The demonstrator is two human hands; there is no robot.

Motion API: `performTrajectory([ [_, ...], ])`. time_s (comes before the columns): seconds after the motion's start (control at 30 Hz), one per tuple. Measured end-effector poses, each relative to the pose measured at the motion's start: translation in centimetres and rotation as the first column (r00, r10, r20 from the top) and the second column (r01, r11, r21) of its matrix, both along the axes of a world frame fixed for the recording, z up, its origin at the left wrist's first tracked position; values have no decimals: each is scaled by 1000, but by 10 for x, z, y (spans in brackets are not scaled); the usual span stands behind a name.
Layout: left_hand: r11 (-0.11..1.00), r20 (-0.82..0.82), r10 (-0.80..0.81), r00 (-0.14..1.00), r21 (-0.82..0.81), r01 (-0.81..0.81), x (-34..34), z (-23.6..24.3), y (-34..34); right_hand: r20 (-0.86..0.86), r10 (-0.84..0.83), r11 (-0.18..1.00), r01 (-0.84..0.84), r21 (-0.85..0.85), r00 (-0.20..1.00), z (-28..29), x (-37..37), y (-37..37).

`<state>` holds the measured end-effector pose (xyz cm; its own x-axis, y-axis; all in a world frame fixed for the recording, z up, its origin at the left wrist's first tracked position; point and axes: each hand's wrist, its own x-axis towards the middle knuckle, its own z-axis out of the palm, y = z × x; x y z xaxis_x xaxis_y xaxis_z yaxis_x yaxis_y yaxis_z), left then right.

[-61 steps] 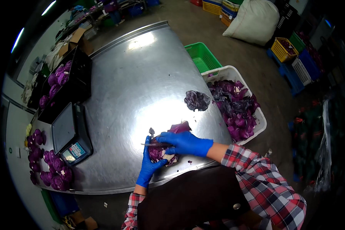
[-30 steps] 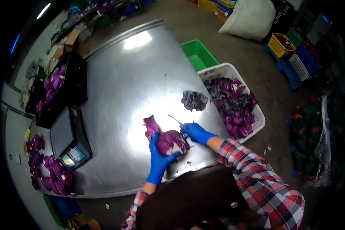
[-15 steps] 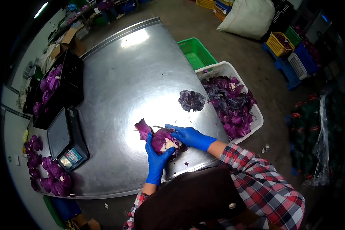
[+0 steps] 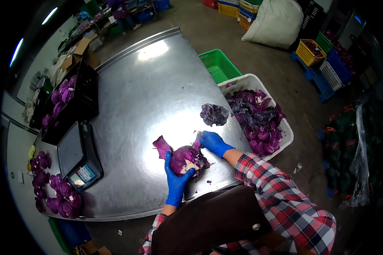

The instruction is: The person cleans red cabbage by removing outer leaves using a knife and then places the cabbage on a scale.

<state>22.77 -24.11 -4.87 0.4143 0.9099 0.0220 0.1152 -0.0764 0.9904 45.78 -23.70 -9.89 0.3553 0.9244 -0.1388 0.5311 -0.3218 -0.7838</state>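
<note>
A red cabbage (image 4: 184, 155) with a pale cut stem end rests on the steel table (image 4: 136, 97) in front of me. My left hand (image 4: 176, 178), in a blue glove, grips its near left side. Beyond the cabbage my gloved right hand (image 4: 216, 143) pinches a purple cabbage leaf (image 4: 197, 142) at its upper edge; whether that leaf is still joined to the head I cannot tell. Another leaf (image 4: 161, 146) sticks up at the cabbage's far left. A dark, wilted leaf (image 4: 214, 114) lies flat on the table, beyond my right hand.
A white bin (image 4: 288, 135) of stripped leaves stands at the table's right edge, with a green crate (image 4: 220, 66) behind it. On the left are a scale (image 4: 81, 155), a black crate (image 4: 83, 100) of cabbages and a pile of cabbages (image 4: 64, 197). Small scraps lie near the front edge.
My right hand has moved from the cabbage's right side to just beyond it, pulling a leaf up and away. My left hand keeps its hold on the cabbage. The view has shifted slightly.
</note>
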Motion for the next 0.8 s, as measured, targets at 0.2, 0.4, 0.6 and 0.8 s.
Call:
performTrajectory([
  [0.2,992,-649,7,761,101,77,0,69,-6,-463,-137,985,69,-161,876,29,1,-38],
  [0.4,988,-272,-57,961,122,93,-10,23,20,-447,111,976,-182,-119,887,84,-50,-81],
  [0.6,978,-309,-206,929,-46,201,3,27,22,-391,212,977,-206,58,896,77,-43,-71],
  [0.8,989,-320,-134,938,-97,108,7,21,20,-110,261,965,-257,47,959,76,-47,-69],
])
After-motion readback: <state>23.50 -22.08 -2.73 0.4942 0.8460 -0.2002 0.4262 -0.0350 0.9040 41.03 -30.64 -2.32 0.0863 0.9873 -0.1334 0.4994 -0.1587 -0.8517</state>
